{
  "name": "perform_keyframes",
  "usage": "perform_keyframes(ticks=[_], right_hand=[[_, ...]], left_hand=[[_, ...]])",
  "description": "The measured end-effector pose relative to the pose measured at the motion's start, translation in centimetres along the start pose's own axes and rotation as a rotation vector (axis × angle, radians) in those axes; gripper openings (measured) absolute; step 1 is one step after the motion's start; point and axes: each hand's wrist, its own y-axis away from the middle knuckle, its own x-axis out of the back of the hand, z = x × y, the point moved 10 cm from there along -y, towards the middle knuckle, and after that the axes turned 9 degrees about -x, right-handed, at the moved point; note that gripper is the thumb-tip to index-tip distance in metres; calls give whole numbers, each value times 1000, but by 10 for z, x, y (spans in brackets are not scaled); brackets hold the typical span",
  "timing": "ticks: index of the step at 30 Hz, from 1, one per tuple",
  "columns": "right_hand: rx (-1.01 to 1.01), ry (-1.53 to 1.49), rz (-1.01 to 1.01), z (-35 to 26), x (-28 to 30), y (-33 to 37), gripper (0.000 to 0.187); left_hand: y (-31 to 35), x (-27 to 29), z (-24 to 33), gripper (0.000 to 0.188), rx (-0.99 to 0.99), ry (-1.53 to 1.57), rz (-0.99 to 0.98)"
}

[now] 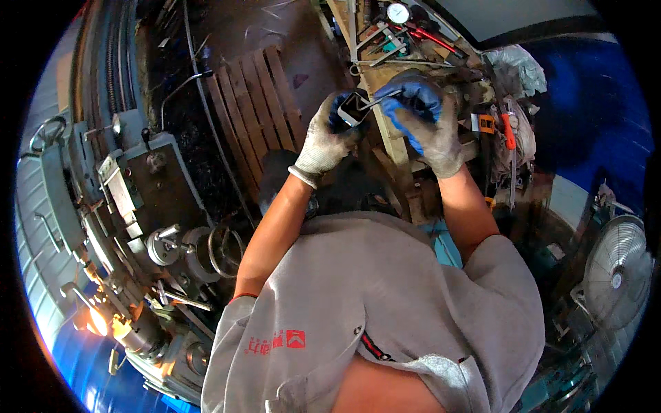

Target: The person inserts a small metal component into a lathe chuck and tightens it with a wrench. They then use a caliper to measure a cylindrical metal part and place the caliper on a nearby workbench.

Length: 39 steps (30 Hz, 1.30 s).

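My left hand [323, 138], in a grey work glove with blue fingertips, grips a small dark metal block [353, 108] with a pale face, held up in front of me. My right hand [421, 117], gloved the same way, pinches a thin metal tool [383, 100] whose tip touches the block. Both hands meet above the near edge of a wooden bench [387, 131]. My grey shirt fills the lower middle of the view.
A metal lathe [131, 227] with handwheels and levers runs down the left. A wooden slatted pallet [258, 103] lies on the dark floor. The bench holds a dial gauge [398, 12], red-handled tools [434, 38] and an orange-handled tool [508, 131]. A fan [616, 272] stands at right.
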Motion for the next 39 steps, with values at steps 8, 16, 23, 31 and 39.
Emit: perform_keyframes(ticks=[8,16,23,31,39], right_hand=[[8,683,3,30,9,24,27],[54,1145,-110,11,0,50,70],[-126,1016,31,8,47,44,59],[-309,1204,715,-18,267,19,51],[-667,1382,529,118,357,-37,76]], left_hand=[[-4,-23,21,48,-186,-216,-58],[3,-43,4,50,-94,-241,-160],[-14,-82,28,76,-303,-462,-253],[0,-40,15,65,-127,-607,-158],[27,4,-11,53,-91,-692,-158]])
